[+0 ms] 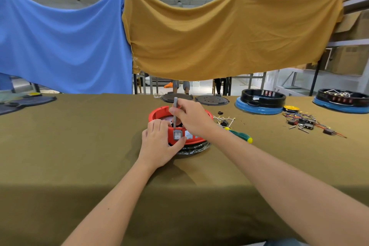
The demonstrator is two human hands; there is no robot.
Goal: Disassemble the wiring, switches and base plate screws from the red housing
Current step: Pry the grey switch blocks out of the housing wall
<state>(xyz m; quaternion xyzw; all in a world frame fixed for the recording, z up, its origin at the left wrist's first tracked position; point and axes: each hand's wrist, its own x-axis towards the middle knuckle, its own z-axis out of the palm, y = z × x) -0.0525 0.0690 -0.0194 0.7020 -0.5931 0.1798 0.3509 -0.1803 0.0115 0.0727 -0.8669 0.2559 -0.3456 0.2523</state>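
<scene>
The red housing (pixel 159 113) sits in the middle of the olive table, over a dark finned base (pixel 194 149). A grey rocker switch (pixel 177 135) is set in its near wall. My left hand (pixel 160 142) grips that near wall, fingers over the rim and thumb just under the switch. My right hand (pixel 189 116) holds a thin grey tool (pixel 175 113) upright, with its tip down inside the housing behind the switch. Loose white wires with small connectors (pixel 224 121) lie just right of the housing.
A green and yellow screwdriver (pixel 240 135) lies right of my forearm. Further right is a pile of switches and coloured wires (pixel 307 124). Two black housings on blue bases (pixel 261 101) (pixel 342 100) and two dark round plates (pixel 211 100) stand at the back.
</scene>
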